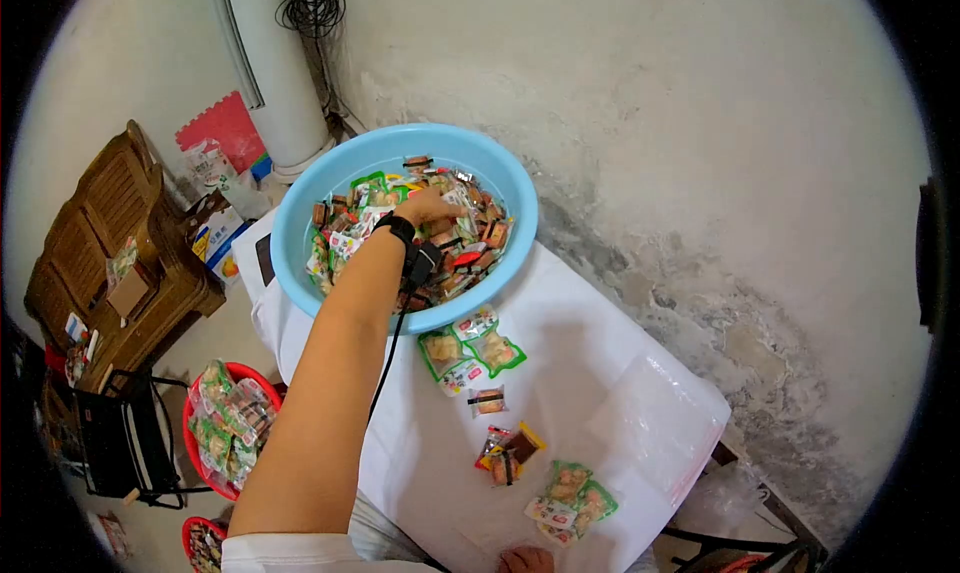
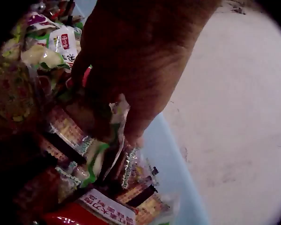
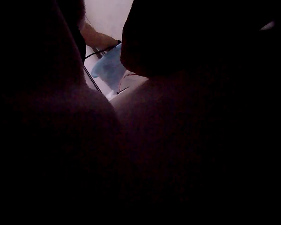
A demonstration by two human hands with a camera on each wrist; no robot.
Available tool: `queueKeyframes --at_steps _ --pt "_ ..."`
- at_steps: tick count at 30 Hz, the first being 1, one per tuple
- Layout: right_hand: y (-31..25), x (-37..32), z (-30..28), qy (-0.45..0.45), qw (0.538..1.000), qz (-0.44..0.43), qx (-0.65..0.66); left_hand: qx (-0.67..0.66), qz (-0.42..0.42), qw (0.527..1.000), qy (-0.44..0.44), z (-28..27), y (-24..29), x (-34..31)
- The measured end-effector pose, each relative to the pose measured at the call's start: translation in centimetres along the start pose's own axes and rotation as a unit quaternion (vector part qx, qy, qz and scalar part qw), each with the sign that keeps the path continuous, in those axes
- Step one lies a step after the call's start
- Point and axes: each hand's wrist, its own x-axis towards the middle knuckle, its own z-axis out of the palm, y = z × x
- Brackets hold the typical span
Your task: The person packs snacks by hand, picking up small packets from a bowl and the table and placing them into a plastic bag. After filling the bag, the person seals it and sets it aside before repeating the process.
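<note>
My left hand (image 1: 430, 208) reaches down into a light blue basin (image 1: 518, 188) heaped with small wrapped snack packets (image 1: 365, 213). In the left wrist view the hand (image 2: 131, 70) dips among the wrappers, its fingertips hidden; I cannot tell whether they grip a packet. A red-and-white packet (image 2: 103, 208) and brown snacks with black bands (image 2: 145, 194) lie close by the fingers. Only a bit of my right hand (image 1: 525, 560) shows at the bottom edge of the head view, beside the table. The right wrist view is almost wholly dark.
On the white-covered table (image 1: 430, 493) lie green-edged packets (image 1: 470, 348), a single banded snack (image 1: 487, 401), a small mixed group (image 1: 508, 455), another green group (image 1: 572, 503) and clear plastic bags (image 1: 655, 423). A red basket (image 1: 190, 428) of packets stands left, near a wooden bench (image 1: 110, 233).
</note>
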Motion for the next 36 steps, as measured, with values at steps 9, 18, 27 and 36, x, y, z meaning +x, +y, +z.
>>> queueKeyframes --at_steps 9,18,27,36 --pt "-0.3 -0.2 0.6 0.04 0.999 0.015 0.02 -0.177 -0.12 0.977 -0.008 0.4 2.6 -2.5" --pt "-0.4 -0.2 0.7 0.073 0.997 0.002 0.031 -0.125 -0.034 0.989 0.068 2.0 0.4 -1.5" --pt "-0.5 -0.1 -0.3 0.029 0.999 0.003 0.018 -0.099 -0.052 0.971 0.211 -0.1 -1.7 -2.9" --pt "-0.5 -0.1 0.8 0.072 0.996 0.022 0.051 -0.136 -0.123 0.97 0.16 -2.2 4.9 -5.9"
